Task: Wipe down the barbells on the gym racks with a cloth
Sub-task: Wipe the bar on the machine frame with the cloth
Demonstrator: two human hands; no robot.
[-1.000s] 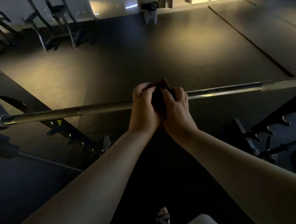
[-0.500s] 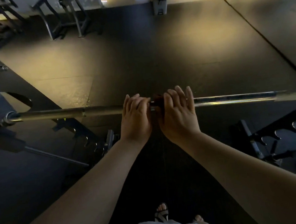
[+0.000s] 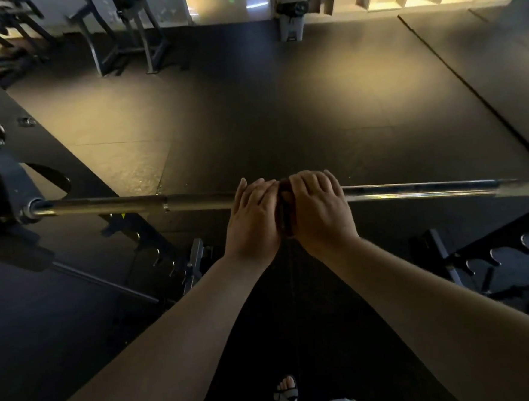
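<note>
1. The rubber floor (image 3: 282, 120) spreads out beyond and beneath the grip. The person stands on the near side of it, with one sandalled foot (image 3: 285, 386) showing straight below the grip. A square stance here should let both arms load the bar evenly.
2. The rack hook (image 3: 3, 193) carries the bar far to the left of the grip. The support to the right is out of view. Judgement: direct force along the bar and downward, not away from the body, so the bar does not roll on the hook.
3. The barbell (image 3: 116, 207) lies level and passes straight through the grip. The length left of the grip looks dull. The length right of it shows a bright streak.
4. The left hand (image 3: 253, 220) and right hand (image 3: 320, 212) lie palm down on the bar, side by side and nearly touching. The fingers reach forward over the bar, pressing rather than clenching. The thumbs are hidden.
5. The dark cloth (image 3: 286, 211) sits on the bar inside the grip, showing only in the gap between the hands. Recommendation:
   - Wrap it fully round the shaft.
   - Slide it outward in long overlapping strokes.
   - Twist the cloth on each stroke to reach the underside.
</note>
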